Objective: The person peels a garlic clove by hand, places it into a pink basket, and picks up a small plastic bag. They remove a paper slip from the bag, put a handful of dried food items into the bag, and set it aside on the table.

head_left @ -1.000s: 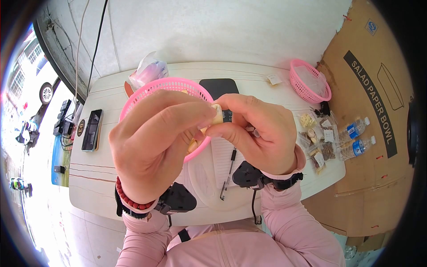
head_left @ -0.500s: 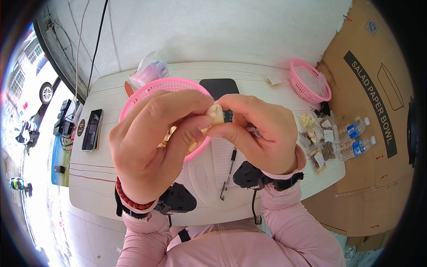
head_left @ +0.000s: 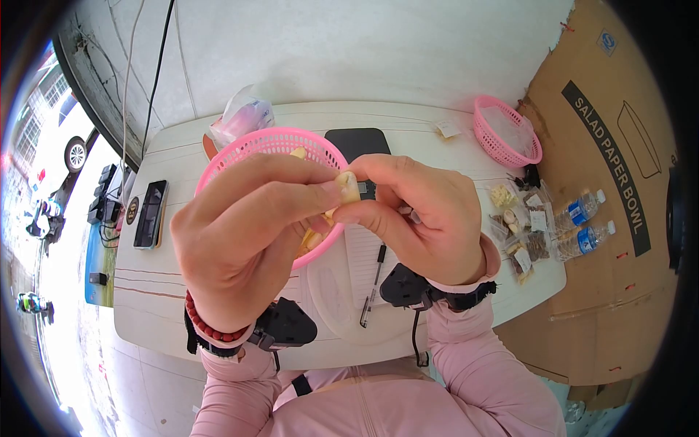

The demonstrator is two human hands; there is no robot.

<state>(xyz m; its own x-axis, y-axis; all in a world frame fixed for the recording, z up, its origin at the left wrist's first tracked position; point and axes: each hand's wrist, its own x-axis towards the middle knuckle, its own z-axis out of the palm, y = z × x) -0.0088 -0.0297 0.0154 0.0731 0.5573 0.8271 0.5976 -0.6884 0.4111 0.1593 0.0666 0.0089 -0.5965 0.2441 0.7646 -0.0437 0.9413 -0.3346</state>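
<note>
A small pale, cream-coloured piece [head_left: 349, 189] is pinched between the fingertips of both hands, above the right edge of a pink basket [head_left: 320, 146]. My left hand [head_left: 251, 222] covers much of the basket, its thumb and fingers closed on the piece from the left. From the right, my right hand [head_left: 422, 215] grips it between thumb and forefinger; something small and clear shows by its curled fingers. More pale yellowish pieces [head_left: 313, 239] lie in the basket, partly hidden by my left hand.
On the table [head_left: 189, 306] are a phone [head_left: 151, 214], a pen [head_left: 373, 284] on paper, a black device [head_left: 357, 142], a plastic bag [head_left: 244, 118], a second pink basket [head_left: 502, 138], small packets [head_left: 537, 221] and bottles [head_left: 577, 211]. A large cardboard box [head_left: 582, 291] stands at right.
The fingers of my left hand have shifted on the piece, with the forefinger lower and straighter. The piece has tilted and moved slightly left. More of the basket's contents show.
</note>
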